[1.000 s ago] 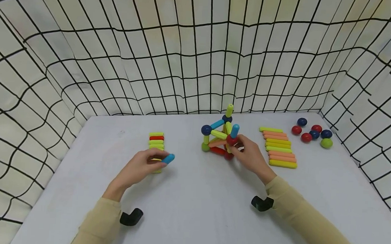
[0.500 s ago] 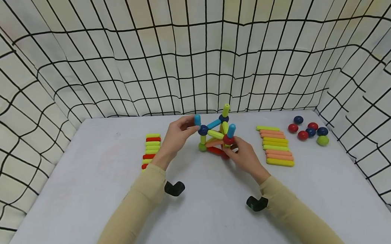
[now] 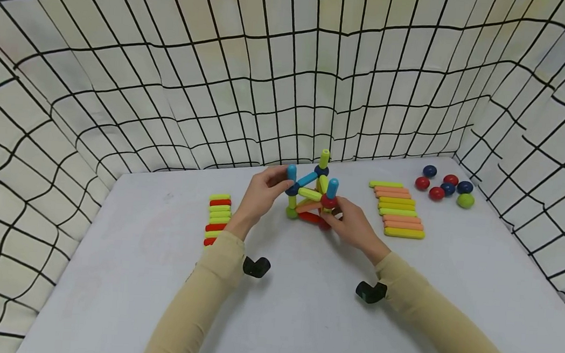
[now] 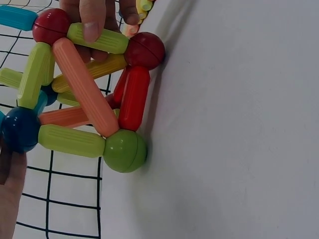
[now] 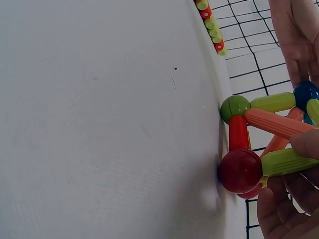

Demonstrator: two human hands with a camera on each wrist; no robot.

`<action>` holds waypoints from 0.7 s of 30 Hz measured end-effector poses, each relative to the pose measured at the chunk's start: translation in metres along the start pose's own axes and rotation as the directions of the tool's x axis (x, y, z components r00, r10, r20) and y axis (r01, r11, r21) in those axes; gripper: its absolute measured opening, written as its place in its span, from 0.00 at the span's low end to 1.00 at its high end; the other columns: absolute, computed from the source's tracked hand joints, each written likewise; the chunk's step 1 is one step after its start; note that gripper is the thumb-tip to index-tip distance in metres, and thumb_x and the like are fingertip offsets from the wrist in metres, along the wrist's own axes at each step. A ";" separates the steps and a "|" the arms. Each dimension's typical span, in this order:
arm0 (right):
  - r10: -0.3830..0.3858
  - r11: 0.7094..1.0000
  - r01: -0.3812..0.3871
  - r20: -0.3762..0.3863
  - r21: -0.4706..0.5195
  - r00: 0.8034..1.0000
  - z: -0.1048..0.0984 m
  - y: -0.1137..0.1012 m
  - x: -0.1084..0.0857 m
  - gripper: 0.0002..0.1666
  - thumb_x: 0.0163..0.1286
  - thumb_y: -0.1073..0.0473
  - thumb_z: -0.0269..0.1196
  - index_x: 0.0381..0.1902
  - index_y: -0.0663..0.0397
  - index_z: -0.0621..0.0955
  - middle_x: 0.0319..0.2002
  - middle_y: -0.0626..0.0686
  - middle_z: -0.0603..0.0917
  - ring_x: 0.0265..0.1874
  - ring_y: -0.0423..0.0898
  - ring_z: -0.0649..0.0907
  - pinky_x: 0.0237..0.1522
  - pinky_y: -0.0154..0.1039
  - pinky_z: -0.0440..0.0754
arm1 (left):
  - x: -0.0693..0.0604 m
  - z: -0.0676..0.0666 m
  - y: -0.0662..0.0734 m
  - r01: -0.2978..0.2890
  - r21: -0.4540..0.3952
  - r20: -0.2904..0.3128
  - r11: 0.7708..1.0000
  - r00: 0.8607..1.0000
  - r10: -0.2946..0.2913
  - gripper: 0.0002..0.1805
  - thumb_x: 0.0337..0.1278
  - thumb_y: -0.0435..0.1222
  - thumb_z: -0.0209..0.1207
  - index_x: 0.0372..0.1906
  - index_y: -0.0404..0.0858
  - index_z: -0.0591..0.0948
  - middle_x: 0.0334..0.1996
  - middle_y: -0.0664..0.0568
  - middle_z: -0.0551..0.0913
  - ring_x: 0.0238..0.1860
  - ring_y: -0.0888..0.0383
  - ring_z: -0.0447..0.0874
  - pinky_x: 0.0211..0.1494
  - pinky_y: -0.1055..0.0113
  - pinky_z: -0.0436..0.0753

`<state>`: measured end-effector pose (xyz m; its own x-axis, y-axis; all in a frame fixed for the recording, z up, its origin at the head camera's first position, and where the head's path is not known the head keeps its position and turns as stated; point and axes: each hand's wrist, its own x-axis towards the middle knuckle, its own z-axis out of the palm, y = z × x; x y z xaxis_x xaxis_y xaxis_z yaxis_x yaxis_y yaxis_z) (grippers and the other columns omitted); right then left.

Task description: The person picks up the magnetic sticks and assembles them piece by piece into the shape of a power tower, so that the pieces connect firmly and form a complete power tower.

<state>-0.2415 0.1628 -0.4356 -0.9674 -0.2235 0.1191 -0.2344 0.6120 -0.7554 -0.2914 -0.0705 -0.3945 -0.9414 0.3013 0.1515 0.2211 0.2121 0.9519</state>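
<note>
A magnetic stick-and-ball frame stands on the table. In the head view my left hand pinches a blue stick, upright on the dark blue ball at the frame's left corner. My right hand grips the frame's right side below the red ball. In the left wrist view, its fingers lie around a light green stick between two red balls. Another blue stick rises from the red ball, and a light green stick from the back ball. A green ball forms a lower corner.
Left of the frame lies a column of light green and red sticks, partly behind the left forearm. To the right are yellow, green and orange sticks. Several loose balls sit at the far right. Black-grid netting surrounds the table.
My left hand has carried the blue stick from beside the left column to the frame, where it now stands on the dark blue ball. The right hand has kept its hold.
</note>
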 end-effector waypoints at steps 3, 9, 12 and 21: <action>0.014 1.000 -0.014 0.006 -0.003 1.000 -0.001 0.000 0.002 0.21 0.71 0.56 0.62 0.57 0.61 0.75 0.49 0.57 0.82 0.46 0.53 0.82 0.48 0.47 0.83 | 0.000 0.000 -0.004 0.011 0.018 0.015 1.000 1.000 -0.011 0.22 0.66 0.38 0.60 0.63 0.39 0.76 0.57 0.47 0.79 0.61 0.54 0.75 0.65 0.59 0.73; 0.090 0.995 -0.089 -0.031 0.034 0.995 -0.008 0.003 0.005 0.23 0.70 0.55 0.62 0.58 0.61 0.74 0.53 0.59 0.79 0.51 0.56 0.81 0.51 0.49 0.82 | -0.010 0.005 -0.008 -0.010 0.043 0.022 0.999 1.000 0.009 0.21 0.64 0.37 0.62 0.60 0.39 0.77 0.55 0.48 0.79 0.59 0.52 0.76 0.63 0.60 0.76; 0.099 0.995 -0.097 -0.072 0.028 0.993 -0.013 0.009 0.008 0.23 0.71 0.55 0.62 0.58 0.62 0.74 0.52 0.61 0.78 0.50 0.57 0.81 0.51 0.49 0.82 | -0.019 0.013 -0.007 -0.048 0.060 0.049 0.997 0.998 0.046 0.20 0.63 0.37 0.63 0.59 0.38 0.77 0.52 0.48 0.79 0.56 0.52 0.76 0.61 0.60 0.77; 0.151 0.985 -0.143 -0.077 0.099 0.986 -0.045 0.020 0.008 0.25 0.74 0.57 0.58 0.66 0.57 0.71 0.57 0.58 0.79 0.55 0.55 0.79 0.57 0.51 0.78 | -0.035 0.029 -0.001 -0.201 0.029 -0.010 0.979 0.979 0.201 0.13 0.68 0.30 0.53 0.54 0.35 0.76 0.48 0.44 0.78 0.49 0.54 0.75 0.53 0.65 0.77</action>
<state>-0.2580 0.2078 -0.4208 -0.9962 -0.0698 0.0530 -0.0830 0.5593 -0.8248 -0.2512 -0.0538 -0.4082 -0.8800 0.3286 0.3429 0.4131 0.1737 0.8939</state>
